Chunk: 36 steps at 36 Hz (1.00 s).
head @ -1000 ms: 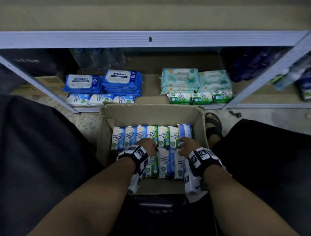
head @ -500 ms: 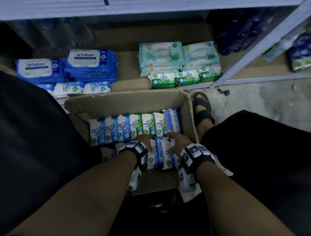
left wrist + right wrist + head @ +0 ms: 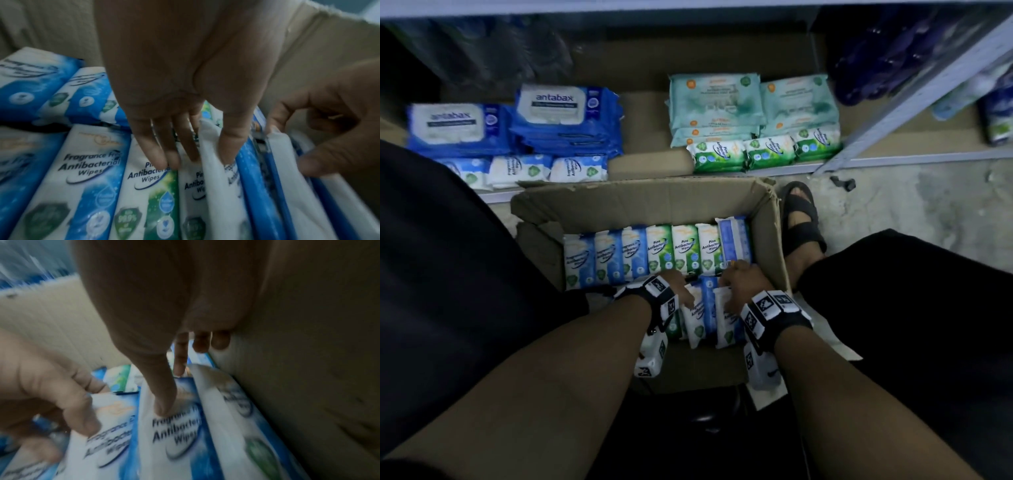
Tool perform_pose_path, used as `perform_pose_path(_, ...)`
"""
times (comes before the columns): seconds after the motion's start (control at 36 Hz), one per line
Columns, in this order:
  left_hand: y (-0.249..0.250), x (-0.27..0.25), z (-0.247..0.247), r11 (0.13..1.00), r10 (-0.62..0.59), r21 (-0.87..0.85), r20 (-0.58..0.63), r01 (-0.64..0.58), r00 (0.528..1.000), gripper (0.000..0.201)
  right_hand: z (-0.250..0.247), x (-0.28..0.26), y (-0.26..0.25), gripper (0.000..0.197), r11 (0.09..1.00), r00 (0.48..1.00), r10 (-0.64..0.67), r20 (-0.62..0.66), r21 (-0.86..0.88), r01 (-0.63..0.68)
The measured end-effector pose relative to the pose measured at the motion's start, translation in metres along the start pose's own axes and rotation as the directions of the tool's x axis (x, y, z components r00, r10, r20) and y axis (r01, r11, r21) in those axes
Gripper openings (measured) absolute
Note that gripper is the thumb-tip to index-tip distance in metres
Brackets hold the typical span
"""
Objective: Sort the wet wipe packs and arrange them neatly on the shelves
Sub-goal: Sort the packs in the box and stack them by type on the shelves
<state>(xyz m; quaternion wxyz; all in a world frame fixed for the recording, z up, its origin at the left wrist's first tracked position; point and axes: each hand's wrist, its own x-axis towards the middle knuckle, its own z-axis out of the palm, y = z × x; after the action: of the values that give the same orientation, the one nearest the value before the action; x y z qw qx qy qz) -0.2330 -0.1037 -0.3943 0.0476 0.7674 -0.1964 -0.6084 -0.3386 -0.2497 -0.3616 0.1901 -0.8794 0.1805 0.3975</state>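
Inside the cardboard box [image 3: 640, 205] the back row of wipe packs [image 3: 657, 253] runs wall to wall, leaving no gap beside it. In front of that row the left hand [image 3: 678, 286] and right hand [image 3: 743, 279] crowd the near packs [image 3: 705, 318]; the right hand sits just beside the box's right wall [image 3: 308, 369], with little room there. A bare strip of box floor [image 3: 698, 366] lies open near the person. On the shelf [image 3: 914, 156], a clear lane of cardboard [image 3: 643, 120] runs between the blue packs [image 3: 565, 116] and the teal packs [image 3: 715, 102]; a slanted shelf post [image 3: 914, 99] bars the right side
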Motion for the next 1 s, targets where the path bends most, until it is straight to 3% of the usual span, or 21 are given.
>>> perform_pose_path(0.11, -0.002, -0.013, -0.004, 0.97, 0.002, -0.241, -0.014, -0.005, 1.0, 0.026, -0.006, -0.009, -0.002, 0.042, 1.0, 0.996, -0.001, -0.087, -0.03, -0.002)
perform_pose_path(0.17, -0.001, -0.025, -0.01, 0.949, -0.01, -0.314, -0.075, -0.014, 0.997, 0.044, -0.01, -0.015, -0.006, 0.04, 0.999, 0.994, 0.025, -0.109, -0.018, -0.027)
perform_pose_path(0.22, -0.002, -0.037, -0.017, 0.946, -0.038, -0.324, -0.161, -0.017, 0.986, 0.057, -0.013, -0.022, -0.01, 0.038, 0.999, 0.991, 0.034, -0.131, 0.038, -0.03)
perform_pose_path(0.31, -0.006, -0.053, -0.027, 0.917, -0.083, -0.398, -0.273, -0.034, 0.958, 0.043, -0.024, -0.031, -0.015, 0.038, 0.976, 0.983, 0.032, -0.181, 0.219, 0.009)
perform_pose_path(0.33, -0.008, -0.056, -0.029, 0.891, -0.101, -0.452, -0.298, -0.047, 0.949, 0.037, -0.028, -0.032, -0.016, 0.041, 0.964, 0.977, 0.032, -0.209, 0.264, 0.025)
perform_pose_path(0.42, -0.01, -0.071, -0.036, 0.789, -0.148, -0.607, -0.341, -0.096, 0.928, 0.047, -0.041, -0.04, -0.02, 0.056, 0.949, 0.963, 0.078, -0.258, 0.316, 0.008)
perform_pose_path(0.47, -0.013, -0.08, -0.039, 0.713, -0.159, -0.682, -0.38, -0.16, 0.911, 0.045, -0.049, -0.047, -0.025, 0.054, 0.919, 0.935, 0.119, -0.333, 0.394, 0.023)
perform_pose_path(0.58, -0.019, -0.101, -0.042, 0.593, -0.178, -0.764, -0.432, -0.254, 0.884, 0.044, -0.052, -0.059, -0.039, 0.03, 0.678, 0.899, 0.185, -0.396, 0.714, 0.175)
perform_pose_path(0.64, -0.02, -0.115, -0.044, 0.541, -0.188, -0.789, -0.449, -0.29, 0.873, 0.046, -0.055, -0.064, -0.049, 0.028, 0.538, 0.885, 0.234, -0.402, 0.812, 0.226)
perform_pose_path(0.75, -0.024, -0.138, -0.047, 0.415, -0.198, -0.846, -0.444, -0.335, 0.874, 0.044, -0.066, -0.069, -0.07, 0.025, 0.081, 0.907, 0.309, -0.288, 0.958, 0.276)
perform_pose_path(0.78, -0.03, -0.136, -0.048, 0.351, -0.209, -0.871, -0.43, -0.343, 0.878, 0.053, -0.068, -0.068, -0.074, 0.026, 0.007, 0.914, 0.315, -0.254, 0.964, 0.266)
perform_pose_path(0.83, -0.056, -0.104, -0.051, 0.278, -0.22, -0.897, -0.407, -0.343, 0.887, 0.087, -0.072, -0.07, -0.081, 0.031, -0.013, 0.922, 0.319, -0.218, 0.972, 0.235)
perform_pose_path(0.89, -0.081, -0.066, -0.056, 0.233, -0.202, -0.894, -0.43, -0.383, 0.88, 0.098, -0.074, -0.073, -0.088, 0.033, -0.034, 0.923, 0.326, -0.203, 0.974, 0.226)
perform_pose_path(0.94, -0.07, -0.101, -0.06, 0.206, -0.191, -0.886, -0.453, -0.416, 0.871, 0.091, -0.074, -0.075, -0.095, 0.028, -0.129, 0.937, 0.3, -0.18, 0.965, 0.227)
perform_pose_path(1.0, -0.049, -0.155, -0.061, 0.218, -0.192, -0.853, -0.513, -0.473, 0.837, 0.059, -0.075, -0.078, -0.103, 0.024, -0.222, 0.954, 0.26, -0.152, 0.952, 0.212)
